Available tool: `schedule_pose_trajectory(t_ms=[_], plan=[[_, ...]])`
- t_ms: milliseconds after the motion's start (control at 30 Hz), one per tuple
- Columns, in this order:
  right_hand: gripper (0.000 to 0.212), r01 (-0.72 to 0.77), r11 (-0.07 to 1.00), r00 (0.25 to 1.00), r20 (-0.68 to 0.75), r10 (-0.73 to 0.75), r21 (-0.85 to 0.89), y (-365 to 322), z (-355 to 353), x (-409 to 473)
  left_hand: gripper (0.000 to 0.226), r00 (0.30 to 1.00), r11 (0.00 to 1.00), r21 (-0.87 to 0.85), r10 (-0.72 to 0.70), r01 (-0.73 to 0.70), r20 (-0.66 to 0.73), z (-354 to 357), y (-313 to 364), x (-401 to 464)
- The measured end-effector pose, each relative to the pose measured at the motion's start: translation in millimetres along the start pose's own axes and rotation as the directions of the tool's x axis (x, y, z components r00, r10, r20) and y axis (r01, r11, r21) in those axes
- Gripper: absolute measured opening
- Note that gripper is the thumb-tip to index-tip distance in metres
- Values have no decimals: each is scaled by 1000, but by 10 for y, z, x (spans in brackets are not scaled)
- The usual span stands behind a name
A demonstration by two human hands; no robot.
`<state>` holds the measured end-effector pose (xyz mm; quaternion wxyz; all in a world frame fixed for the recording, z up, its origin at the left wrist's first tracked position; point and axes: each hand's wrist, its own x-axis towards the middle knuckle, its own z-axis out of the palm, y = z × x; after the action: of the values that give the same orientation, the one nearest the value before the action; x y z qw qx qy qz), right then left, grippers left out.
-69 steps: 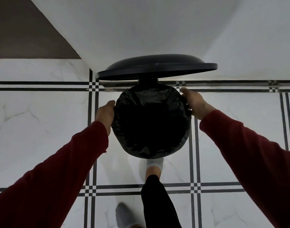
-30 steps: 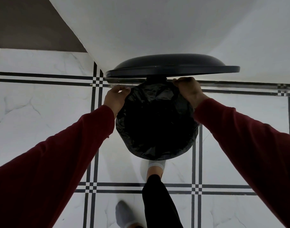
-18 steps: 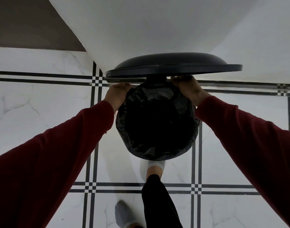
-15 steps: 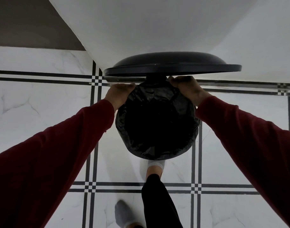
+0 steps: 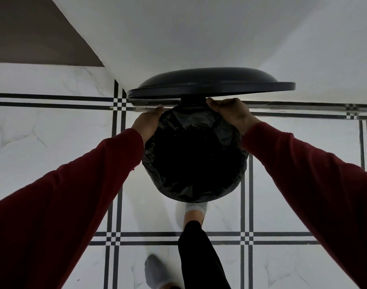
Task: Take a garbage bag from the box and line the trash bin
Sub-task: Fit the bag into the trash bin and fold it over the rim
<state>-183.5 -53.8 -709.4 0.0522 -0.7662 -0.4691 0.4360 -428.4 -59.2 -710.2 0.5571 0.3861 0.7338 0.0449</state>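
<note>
A round black trash bin stands on the floor below me, its dark lid (image 5: 209,84) raised upright at the far side. A black garbage bag (image 5: 191,188) fills the bin's mouth and is folded over its near rim. My left hand (image 5: 147,124) grips the bag's edge at the far-left rim, just under the lid. My right hand (image 5: 232,113) grips the bag's edge at the far-right rim, beside the lid hinge. The bin's own wall is hidden by the bag. No box is in view.
A white wall (image 5: 199,34) rises right behind the bin. My foot in a grey sock (image 5: 196,211) is at the bin's near base, on the pedal side; the other socked foot (image 5: 157,274) stands further back. White marble tiles with black lines (image 5: 53,99) surround the bin.
Both hands have slid along the rim from the bin's sides to its far edge under the lid, keeping hold of the bag. The lid stays raised.
</note>
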Motion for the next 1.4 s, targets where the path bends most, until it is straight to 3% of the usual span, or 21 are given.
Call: schedule_pose_trajectory(t_ms=[167,300,367,433,567,700,1200,1267,1333,1400], plan=[[58,-7,1000,1000,-28,7,14,-12,5,-32,54,999,997,-73,-35,33,-25,14,3,-57],[51,-17,986,989,-139,40,164,91,5,-172,88,995,996,-69,-68,63,-78,-23,-389,227],[49,-14,942,965,-244,101,334,186,25,-278,74,992,988,-130,-98,87,-75,-14,-385,61],[46,-40,916,949,-272,160,399,233,33,-374,67,990,974,-200,-121,105,-69,1,-295,-199],[48,-109,929,966,-184,184,353,221,29,-373,40,985,948,-300,-143,107,-102,-11,-362,-221],[42,-142,940,978,-103,182,309,204,-31,-303,54,983,902,-406,-179,145,-47,-42,-424,-239],[43,-157,946,978,-88,189,285,266,-33,-316,61,975,806,-565,-221,177,-10,49,-512,-230],[38,-120,965,985,-95,145,235,275,-93,-358,69,964,885,-438,-234,158,-125,58,-430,-339],[38,-127,940,975,-137,178,316,292,-151,-494,61,926,957,-281,-168,71,-339,90,-299,-570],[34,-123,898,943,-233,239,424,295,-220,-697,51,857,946,-315,-105,-70,-504,92,-223,-832]])
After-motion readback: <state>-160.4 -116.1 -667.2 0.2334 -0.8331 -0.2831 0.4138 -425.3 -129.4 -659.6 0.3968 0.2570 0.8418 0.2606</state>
